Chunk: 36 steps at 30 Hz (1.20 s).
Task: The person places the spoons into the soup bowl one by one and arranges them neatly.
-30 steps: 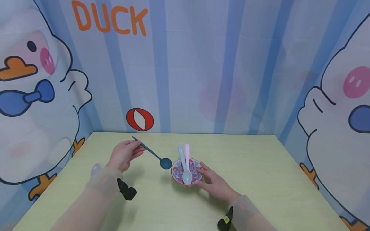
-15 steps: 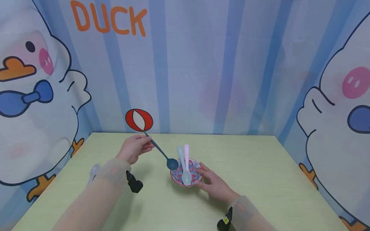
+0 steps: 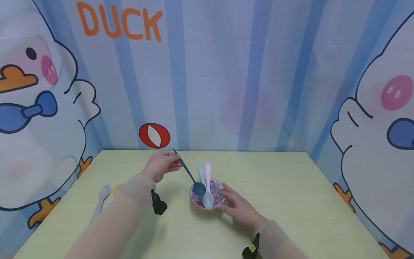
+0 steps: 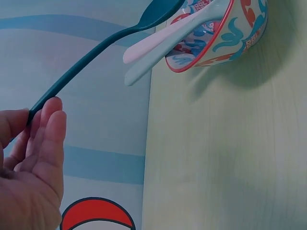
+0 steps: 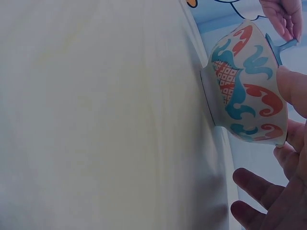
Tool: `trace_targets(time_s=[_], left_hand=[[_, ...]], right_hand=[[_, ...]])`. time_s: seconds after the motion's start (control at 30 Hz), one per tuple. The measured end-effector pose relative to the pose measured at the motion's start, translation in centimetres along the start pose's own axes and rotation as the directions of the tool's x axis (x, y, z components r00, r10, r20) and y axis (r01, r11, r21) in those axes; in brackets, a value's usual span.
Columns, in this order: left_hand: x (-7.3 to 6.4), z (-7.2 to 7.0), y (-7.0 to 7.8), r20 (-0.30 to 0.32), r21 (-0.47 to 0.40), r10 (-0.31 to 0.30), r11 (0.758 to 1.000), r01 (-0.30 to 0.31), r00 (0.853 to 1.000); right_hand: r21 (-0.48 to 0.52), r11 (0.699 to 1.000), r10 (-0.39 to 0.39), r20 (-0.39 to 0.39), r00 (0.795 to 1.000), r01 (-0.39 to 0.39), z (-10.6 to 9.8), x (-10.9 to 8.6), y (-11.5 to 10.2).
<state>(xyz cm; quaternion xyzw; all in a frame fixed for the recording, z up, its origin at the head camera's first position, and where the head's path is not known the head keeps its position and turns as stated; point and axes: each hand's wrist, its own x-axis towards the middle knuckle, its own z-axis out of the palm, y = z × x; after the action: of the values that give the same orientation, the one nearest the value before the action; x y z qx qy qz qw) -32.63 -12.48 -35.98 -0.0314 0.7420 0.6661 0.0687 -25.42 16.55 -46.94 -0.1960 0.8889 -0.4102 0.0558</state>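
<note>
My left hand (image 3: 161,166) pinches a dark teal spoon (image 3: 198,189) near the end of its handle; the spoon slants down, its head overlapping the bowl's left part in the head view. The small patterned bowl (image 3: 197,203) has a red rim and stands upright on the table. A spoon with a pink handle (image 3: 208,172) and one with a pale blue handle (image 3: 201,173) lean in it, handles toward the back. My right hand (image 3: 240,208) holds the bowl's right side, thumb and a finger at the rim, other fingers (image 5: 259,189) spread away from it.
A lilac spoon (image 3: 104,194) lies at the table's left, with a yellow thing (image 3: 117,189) partly hidden behind the left sleeve. The pale wooden table (image 3: 275,187) ends at a striped duck-print curtain (image 3: 213,72) at the back and sides.
My left hand has moved right with the teal spoon, whose head has gone from beside the bowl to over it. The lilac spoon and yellow thing have come into fuller view. The right hand stays put.
</note>
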Motion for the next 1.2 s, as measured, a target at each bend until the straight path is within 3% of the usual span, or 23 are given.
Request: trace_targets(time_s=[0.43,0.9,1.2], left_hand=[[0.9,2.8,-1.1,0.030,0.098,-0.039,0.995,0.036,0.999],[1.5,4.2,-2.3,0.024,0.110,-0.063,0.992,0.060,0.998],[2.0,4.9,-3.1,-0.014,0.120,-0.079,0.990,0.080,0.997]], right_hand=[[0.002,1.000,-0.012,-0.009,1.000,0.012,0.1,0.0,0.3],[0.002,1.000,-0.031,-0.018,0.999,0.031,0.0,0.0,0.3],[0.009,0.999,-0.037,-0.019,0.999,0.037,-0.1,-0.1,0.1]])
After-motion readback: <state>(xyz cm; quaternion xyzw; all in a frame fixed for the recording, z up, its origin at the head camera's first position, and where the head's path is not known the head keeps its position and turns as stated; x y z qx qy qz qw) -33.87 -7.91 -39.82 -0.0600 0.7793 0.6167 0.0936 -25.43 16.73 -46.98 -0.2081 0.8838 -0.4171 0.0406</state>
